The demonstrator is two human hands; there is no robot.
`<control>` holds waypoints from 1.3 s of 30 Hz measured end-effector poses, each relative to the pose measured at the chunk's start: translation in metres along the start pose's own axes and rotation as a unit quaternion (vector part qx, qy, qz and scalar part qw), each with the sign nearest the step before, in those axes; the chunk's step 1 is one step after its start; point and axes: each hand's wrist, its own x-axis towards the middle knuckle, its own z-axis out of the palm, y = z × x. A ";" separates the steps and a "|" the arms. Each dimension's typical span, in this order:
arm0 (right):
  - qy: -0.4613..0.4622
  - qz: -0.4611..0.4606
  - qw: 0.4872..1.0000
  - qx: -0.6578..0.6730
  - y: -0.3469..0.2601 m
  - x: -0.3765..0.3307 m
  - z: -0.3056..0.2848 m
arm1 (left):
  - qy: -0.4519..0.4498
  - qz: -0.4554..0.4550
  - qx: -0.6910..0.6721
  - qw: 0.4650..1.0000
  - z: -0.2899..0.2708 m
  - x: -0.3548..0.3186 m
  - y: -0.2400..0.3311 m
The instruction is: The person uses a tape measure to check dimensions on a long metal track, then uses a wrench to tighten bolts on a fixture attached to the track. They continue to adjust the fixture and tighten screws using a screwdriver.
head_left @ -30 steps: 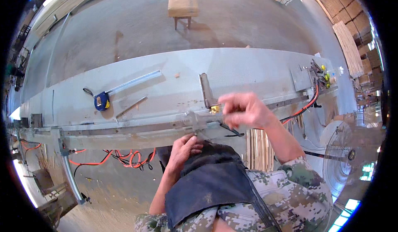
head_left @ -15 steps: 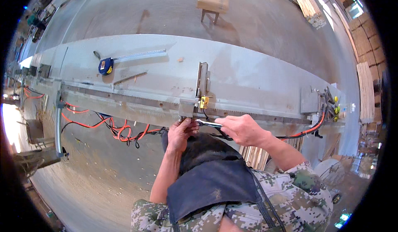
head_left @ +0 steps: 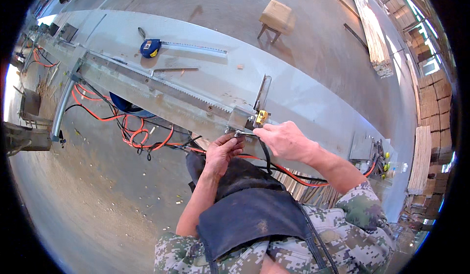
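My right hand (head_left: 288, 141) is closed round the end of a silver wrench (head_left: 246, 134). Its head points left, to the lower front of a grey metal block (head_left: 238, 119) on a long toothed rack (head_left: 171, 89). Just below that block my left hand (head_left: 221, 151) pinches at the wrench head; whatever small part its fingertips hold is hidden. Right of the block sits a yellow fitting (head_left: 262, 117), with a narrow metal bracket (head_left: 263, 92) reaching away from it over the table.
A blue tape measure (head_left: 151, 48), its blade drawn out, and a thin metal rod (head_left: 175, 69) lie on the grey table (head_left: 308, 90). Orange and black cables (head_left: 132, 132) hang under the near edge. Tools (head_left: 379, 159) cluster at the right end. A padded stool (head_left: 277, 17) stands beyond.
The view has turned, so the table now slopes down to the right. My right hand has moved closer to the block with the wrench, whose handle shows less; my left hand stays at the block.
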 end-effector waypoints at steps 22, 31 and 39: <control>0.096 0.121 0.988 0.003 -0.010 -0.036 0.117 | 0.026 0.020 0.051 0.998 0.000 -0.001 -0.008; -0.014 0.110 0.993 -0.036 -0.016 -0.021 0.030 | 0.010 0.028 0.039 0.999 0.001 0.005 -0.003; -0.199 0.034 0.971 -0.130 -0.031 0.063 -0.034 | 0.001 0.041 0.010 0.999 -0.001 0.009 -0.010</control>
